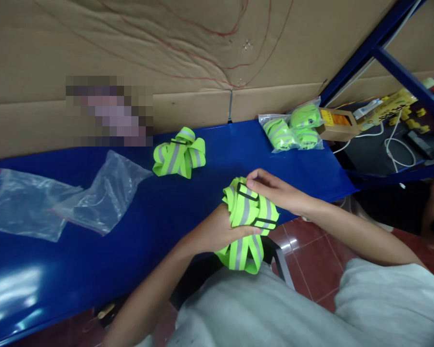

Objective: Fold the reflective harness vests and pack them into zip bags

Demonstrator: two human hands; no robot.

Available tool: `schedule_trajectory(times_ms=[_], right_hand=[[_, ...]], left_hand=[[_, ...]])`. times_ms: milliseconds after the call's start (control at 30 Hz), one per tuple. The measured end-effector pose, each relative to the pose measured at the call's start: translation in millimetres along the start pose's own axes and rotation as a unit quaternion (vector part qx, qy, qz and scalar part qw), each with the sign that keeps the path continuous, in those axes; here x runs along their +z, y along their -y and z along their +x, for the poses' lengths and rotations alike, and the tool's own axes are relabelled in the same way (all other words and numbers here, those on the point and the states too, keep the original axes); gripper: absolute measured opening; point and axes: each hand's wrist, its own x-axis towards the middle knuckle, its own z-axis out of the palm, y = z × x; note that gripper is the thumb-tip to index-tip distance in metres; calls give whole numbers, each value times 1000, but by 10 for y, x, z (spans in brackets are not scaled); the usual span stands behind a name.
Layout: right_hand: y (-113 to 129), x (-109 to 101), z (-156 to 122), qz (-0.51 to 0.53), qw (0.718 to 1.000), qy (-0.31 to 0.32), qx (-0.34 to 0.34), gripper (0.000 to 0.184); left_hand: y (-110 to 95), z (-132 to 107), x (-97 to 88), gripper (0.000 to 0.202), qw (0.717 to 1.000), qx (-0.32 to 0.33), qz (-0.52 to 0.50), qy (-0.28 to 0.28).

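Observation:
A bundle of neon yellow-green reflective strap point(245, 209) with grey stripes and black buckles is held above the table's front edge. My left hand point(220, 231) wraps around it from the left, thumb across the front and the other fingers hidden behind. Loops of the strap hang down below that hand. At the bundle's upper right, my right hand point(269, 188) is closed on the strap near a black buckle, with fingertips pressed to it. Another loosely folded reflective strap point(177, 156) lies on the blue table point(224, 149), farther back and to the left.
Flat clear plastic bags point(104, 193) lie on the table's left side. Several bagged reflective straps point(292, 127) sit at the back right, beside a cardboard box point(338, 126). A blue metal frame point(401, 67) rises at the right. Brown board point(188, 58) stands behind the table.

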Motion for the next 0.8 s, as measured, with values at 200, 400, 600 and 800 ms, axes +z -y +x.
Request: schedule_trajectory(times_ms=[200, 400, 600, 800], right_hand=[[44, -14, -140, -310, 921, -10, -237, 49], [-48, 81, -200, -412, 894, 70, -162, 105], [-57, 133, -97, -396, 908, 43, -128, 63], [18, 111, -57, -409, 907, 45, -90, 56]], left_hand=[[48, 11, -74, 33, 999, -28, -36, 2], [91, 51, -120, 42, 995, -2, -88, 44], [146, 10, -73, 48, 954, -166, -235, 77], [266, -3, 177, 54, 914, -217, -342, -14]])
